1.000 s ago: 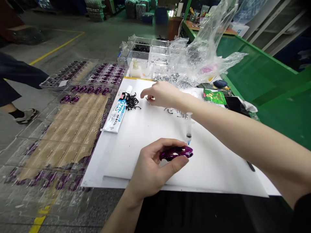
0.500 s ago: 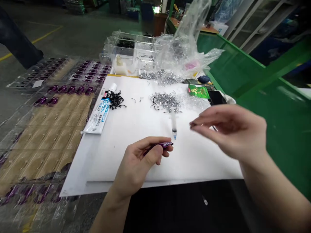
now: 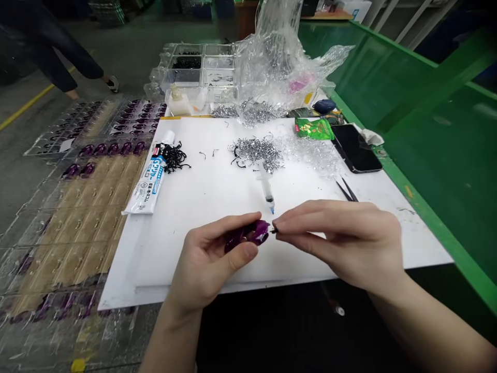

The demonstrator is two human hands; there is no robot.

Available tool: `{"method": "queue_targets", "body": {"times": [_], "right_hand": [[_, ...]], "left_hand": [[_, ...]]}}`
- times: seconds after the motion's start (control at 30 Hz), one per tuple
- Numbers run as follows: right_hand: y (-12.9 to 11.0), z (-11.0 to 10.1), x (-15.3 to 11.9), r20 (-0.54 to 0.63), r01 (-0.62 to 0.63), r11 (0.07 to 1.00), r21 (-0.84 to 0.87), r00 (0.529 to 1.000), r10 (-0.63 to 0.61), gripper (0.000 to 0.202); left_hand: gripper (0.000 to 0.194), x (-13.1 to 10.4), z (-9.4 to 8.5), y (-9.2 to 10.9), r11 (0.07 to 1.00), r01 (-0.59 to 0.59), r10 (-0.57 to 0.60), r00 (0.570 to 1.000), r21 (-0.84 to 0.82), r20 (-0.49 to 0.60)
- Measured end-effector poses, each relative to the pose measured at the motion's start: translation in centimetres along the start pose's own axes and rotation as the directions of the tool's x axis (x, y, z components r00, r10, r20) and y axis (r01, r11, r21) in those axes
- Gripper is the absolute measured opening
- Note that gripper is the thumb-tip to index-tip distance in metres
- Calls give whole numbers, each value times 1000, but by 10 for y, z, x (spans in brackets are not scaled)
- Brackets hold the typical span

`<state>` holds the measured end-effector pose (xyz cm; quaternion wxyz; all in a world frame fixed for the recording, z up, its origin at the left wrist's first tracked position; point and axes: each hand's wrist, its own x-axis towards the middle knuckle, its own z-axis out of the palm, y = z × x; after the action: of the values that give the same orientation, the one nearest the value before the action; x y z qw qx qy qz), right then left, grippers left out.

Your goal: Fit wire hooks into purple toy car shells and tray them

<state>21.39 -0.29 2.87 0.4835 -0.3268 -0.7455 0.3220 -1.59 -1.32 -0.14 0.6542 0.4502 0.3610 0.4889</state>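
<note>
apparently light, the purple piece (image 3: 259, 230) sits in the left hand (image 3: 207, 267), above the near part of the white-topped table (image 3: 217, 194), one end poking out toward the right hand (image 3: 341, 238). left hand: curled round the piece, thumb on the near side, fingers on the far side, pinching it between. right hand: thumb and fingers pressed together on a small dark bit (image 3: 274, 228), just beside the piece's exposed end; whether the two touch, cannot tell. handling, by judgement: piece looks hard and stiff, probably plastic, with openings through it; glossy, so likely slippery and easy to scratch or smear. best hold is along its long sides, squeeze mild, that end left free. dark bit: tiny, next to no weight, easily dropped; mostly hidden by the fingers, so shape and stiffness unclear. best pinched at its rear, tip clear. loose black strands (image 3: 174, 157) lie by the tube (image 3: 147, 181), and look thin and tangle-prone. syringe (image 3: 267, 191) lies beyond the hands, blue tip near them; silver heap (image 3: 258, 151) past it. tweezers (image 3: 347, 190) beyond the right hand would probably suit bits too small for fingers.
</note>
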Motion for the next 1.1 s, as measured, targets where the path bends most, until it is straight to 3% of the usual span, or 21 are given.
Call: {"method": "queue_targets", "body": {"times": [0.1,0.23,0.47,0.73,1.1], "right_hand": [[-1,-6,-2,66,139,984,-115,989,-132,56],[-1,-8,0,84,179,972,-152,982,-168,49],[2,-5,3,121,177,980,-93,979,-165,41],[0,-8,6,150,73,997,1,986,-72,44],[2,-5,3,136,67,998,-18,989,-64,49]], "left_hand": [[27,0,-1,1,1000,18,-18,999,18,27],[25,-2,-2,1,999,39,-40,997,16,66],[22,-5,-2,2,997,71,-71,995,1,66],[22,-2,3,6,998,64,-64,996,-2,67],[20,-3,2,5,998,65,-63,995,-21,79]]}}
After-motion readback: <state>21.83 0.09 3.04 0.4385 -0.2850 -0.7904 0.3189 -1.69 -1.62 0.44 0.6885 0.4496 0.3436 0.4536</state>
